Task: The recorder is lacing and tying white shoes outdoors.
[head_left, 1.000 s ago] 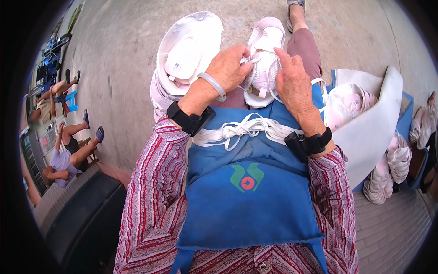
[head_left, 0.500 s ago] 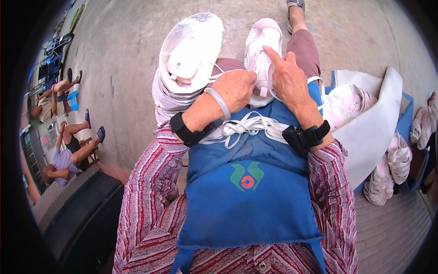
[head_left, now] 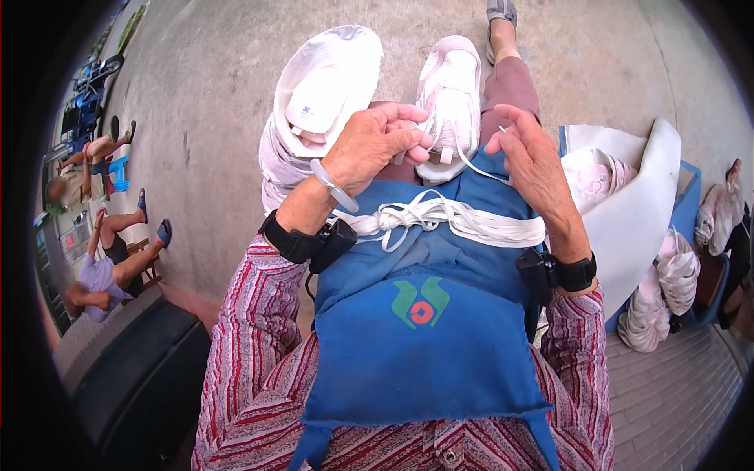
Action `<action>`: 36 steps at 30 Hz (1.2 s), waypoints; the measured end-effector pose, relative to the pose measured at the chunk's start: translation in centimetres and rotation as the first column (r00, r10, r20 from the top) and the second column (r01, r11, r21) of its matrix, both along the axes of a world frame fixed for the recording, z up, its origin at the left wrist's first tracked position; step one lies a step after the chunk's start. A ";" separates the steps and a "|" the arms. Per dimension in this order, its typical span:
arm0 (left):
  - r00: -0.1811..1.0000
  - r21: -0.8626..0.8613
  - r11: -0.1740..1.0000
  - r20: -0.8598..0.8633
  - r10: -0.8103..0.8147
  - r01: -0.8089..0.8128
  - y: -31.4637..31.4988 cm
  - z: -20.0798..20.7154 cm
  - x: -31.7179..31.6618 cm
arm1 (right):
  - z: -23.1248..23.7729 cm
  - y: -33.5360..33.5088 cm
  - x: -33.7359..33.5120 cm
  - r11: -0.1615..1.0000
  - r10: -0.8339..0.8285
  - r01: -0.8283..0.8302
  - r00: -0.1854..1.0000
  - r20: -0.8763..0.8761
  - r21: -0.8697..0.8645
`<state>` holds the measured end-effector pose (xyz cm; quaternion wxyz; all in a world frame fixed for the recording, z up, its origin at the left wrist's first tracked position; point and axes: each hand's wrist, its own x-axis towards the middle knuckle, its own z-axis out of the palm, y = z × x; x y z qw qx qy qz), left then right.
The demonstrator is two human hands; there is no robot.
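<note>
A pale pink and white sneaker [head_left: 453, 67] rests on my lap, toe pointing away, with a white shoelace [head_left: 481, 172] running from it. My left hand [head_left: 377, 145] is at its left side, fingertips pinched on the lace by the eyelets. Off to the shoe's right, my right hand [head_left: 532, 161] is raised, thumb and fingers pinching a lace whose tip pokes out. A knotted bundle of white laces [head_left: 463, 218] lies across my blue apron [head_left: 428, 353]. Left of the shoe stands a nested stack of pale shoe uppers [head_left: 287, 169].
On the right, a blue bin [head_left: 688, 192] with a white sheet [head_left: 628, 212] holds more pale shoes [head_left: 597, 177]. Bunches of shoes [head_left: 677, 271] hang beside it. Two people sit at the far left, near a blue stool [head_left: 119, 173]. A dark padded seat [head_left: 149, 369] is at lower left.
My right hand has left the shoe's tongue area and moved right and down. My left hand has shifted slightly left. The lace now stretches rightward from the shoe.
</note>
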<state>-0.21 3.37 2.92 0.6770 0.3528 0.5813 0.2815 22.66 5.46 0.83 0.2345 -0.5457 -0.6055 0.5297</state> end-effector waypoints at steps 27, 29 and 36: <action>0.985 0.113 0.982 0.063 -0.161 0.154 -0.6 1.9 2.7 | 2.5 -1.5 -3.2 0.990 -0.131 0.140 0.906 -0.403 -0.008; 0.976 0.186 0.961 0.028 -0.216 0.207 -0.9 1.9 3.2 | 3.1 -1.4 -2.6 0.985 -0.127 0.164 0.885 -0.448 0.046; 0.975 0.255 0.952 -0.182 -0.127 0.172 -1.5 2.9 2.2 | 13.2 -2.2 5.7 0.964 -0.195 0.258 0.541 -0.818 -0.059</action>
